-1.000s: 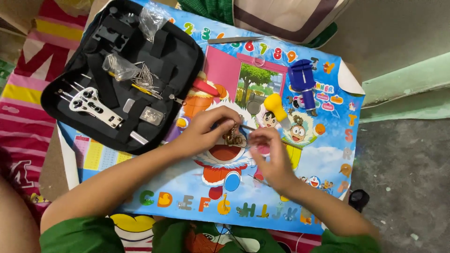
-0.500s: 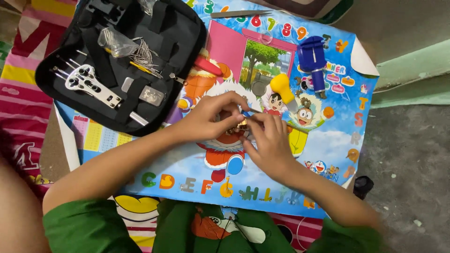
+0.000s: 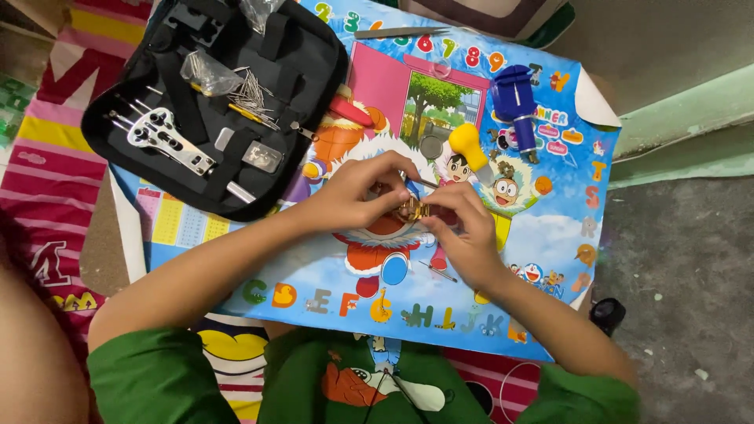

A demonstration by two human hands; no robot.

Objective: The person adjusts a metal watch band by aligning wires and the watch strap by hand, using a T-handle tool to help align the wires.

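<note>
From the head view, the only one I have, I see both hands meeting at the centre of the frame over a colourful cartoon poster that serves as the work surface. My left hand is curled, its fingertips pinching a small gold-coloured metal piece, which looks like a watch part or band link, though it is too small to tell for sure. My right hand is closed on the same piece from the other side, and a thin pin-like tool sticks out just above the fingers; which hand grips it I cannot tell. In the upper left of the frame lies an open black tool case with a silver wrench-like tool and a bag of pins inside. Toward the upper right rest a blue holder tool, a yellow-headed tool and tweezers at the top edge. I judge the work to be mid-way: the small piece is in hand and being fiddled with, several tools are laid out, nothing looks finished or put away.
</note>
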